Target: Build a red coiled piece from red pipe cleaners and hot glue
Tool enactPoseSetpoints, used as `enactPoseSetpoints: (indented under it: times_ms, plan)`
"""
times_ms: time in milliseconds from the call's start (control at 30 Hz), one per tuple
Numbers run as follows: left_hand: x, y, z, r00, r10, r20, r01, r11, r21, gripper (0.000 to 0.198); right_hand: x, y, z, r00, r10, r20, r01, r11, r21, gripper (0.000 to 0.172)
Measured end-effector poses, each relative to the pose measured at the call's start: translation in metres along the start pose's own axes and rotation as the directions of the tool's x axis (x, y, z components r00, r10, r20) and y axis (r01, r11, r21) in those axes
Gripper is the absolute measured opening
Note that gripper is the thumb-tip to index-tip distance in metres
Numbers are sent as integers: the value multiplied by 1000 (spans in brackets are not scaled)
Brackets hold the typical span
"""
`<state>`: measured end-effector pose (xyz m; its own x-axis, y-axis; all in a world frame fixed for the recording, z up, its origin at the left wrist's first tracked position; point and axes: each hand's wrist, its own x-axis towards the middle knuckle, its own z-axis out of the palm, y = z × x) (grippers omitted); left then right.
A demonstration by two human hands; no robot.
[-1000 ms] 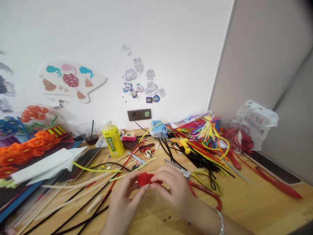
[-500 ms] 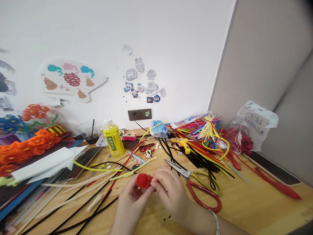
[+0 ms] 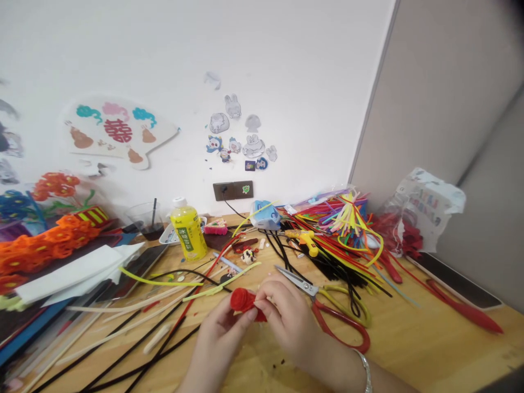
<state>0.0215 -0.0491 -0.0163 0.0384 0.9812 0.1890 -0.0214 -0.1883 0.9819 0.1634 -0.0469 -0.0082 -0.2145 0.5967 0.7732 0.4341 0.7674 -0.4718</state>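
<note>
Far left of the left fingers sit orange fuzzy flowers (image 3: 53,245), with folded white paper (image 3: 77,270) nearer to them. A yellow-green stem (image 3: 158,282) lies left of and beyond the left fingertips, and a short pale stick (image 3: 156,339) rests on the tabletop left of the left hand (image 3: 221,330). The yellow bottle (image 3: 189,232) stands beyond that hand. The left fingers and thumb pinch a red fuzzy roll (image 3: 242,300); its rounded end sits between them, above the thumb tip. The rest runs toward the right hand (image 3: 289,316), whose thumb and forefinger pinch its right part, with some red showing below these fingertips. Scissors (image 3: 314,290) lie just right of the right fingers, near the knuckles. Beyond them are a yellow glue gun (image 3: 308,242) and, farther right, bundled colourful stems (image 3: 347,218).
</note>
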Motion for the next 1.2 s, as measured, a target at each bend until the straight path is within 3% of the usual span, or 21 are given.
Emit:
enactPoseSetpoints:
  times_ms: [233, 533, 733, 833, 967, 1100, 1200]
  plan:
    - [2, 2, -1, 995, 20, 100, -16, 999, -39, 19, 2, 0, -2, 999, 50, 6, -50, 994, 101, 17]
    - [1, 0, -4, 981, -75, 177, 89, 993, -72, 33, 6, 3, -7, 993, 106, 58, -115, 973, 202, 14]
    - [1, 0, -7, 957, -110, 268, 138, 987, -85, 34, 8, 3, -8, 969, 224, 108, -247, 919, 308, 10]
    - [1, -1, -10, 940, -106, 324, 139, 987, -83, 33, 9, 8, -7, 942, 296, 158, -336, 843, 421, 6]
    - [0, -1, -13, 896, -81, 436, 129, 988, -82, 32, 10, 14, -9, 866, 387, 316, -500, 662, 558, 13]
    - [-2, 2, -15, 861, -100, 499, 153, 986, -66, 34, 11, 16, -15, 786, 349, 510, -617, 484, 621, 25]
    - [-4, 1, -19, 836, -137, 531, 200, 978, -62, 30, 12, 17, -19, 756, 318, 572, -654, 410, 636, 32]
